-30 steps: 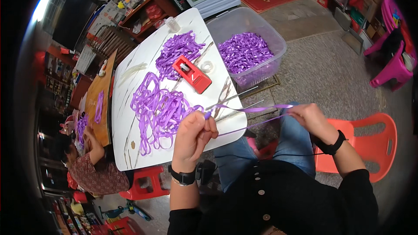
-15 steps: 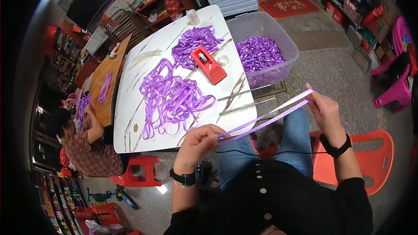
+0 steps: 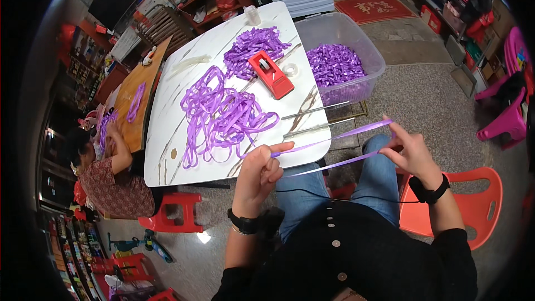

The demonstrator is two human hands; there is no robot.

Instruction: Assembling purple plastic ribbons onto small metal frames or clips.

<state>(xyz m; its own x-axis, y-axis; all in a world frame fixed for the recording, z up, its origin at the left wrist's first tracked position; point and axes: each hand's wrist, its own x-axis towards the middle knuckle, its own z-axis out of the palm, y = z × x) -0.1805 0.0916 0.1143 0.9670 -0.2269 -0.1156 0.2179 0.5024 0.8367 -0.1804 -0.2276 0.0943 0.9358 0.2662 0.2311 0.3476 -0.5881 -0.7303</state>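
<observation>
A purple ribbon (image 3: 356, 130) stretches in two strands between my hands, above my lap and the table's near right corner. My left hand (image 3: 261, 170) is closed on its left end, the index finger pointing right. At the other end, my right hand (image 3: 409, 147) grips the ribbon with fingers and thumb, holding the two strands apart. Loose purple ribbon (image 3: 223, 114) lies tangled on the white marbled table (image 3: 167, 159), left of my hands. Behind it sit a pile of shorter purple ribbon pieces (image 3: 253, 50), a red tape dispenser (image 3: 271, 75) and a clear tape roll (image 3: 290, 69).
Two thin metal rods (image 3: 317, 128) jut past the table's right edge. Beside the table stands a clear plastic bin (image 3: 376, 72) holding many purple pieces. Another person (image 3: 114, 187) works at a wooden table (image 3: 125, 128) on the left. An orange chair (image 3: 473, 206) is at my right.
My left hand has risen slightly and its index finger now extends. My right hand has spread the two strands farther apart. The view has shifted a little.
</observation>
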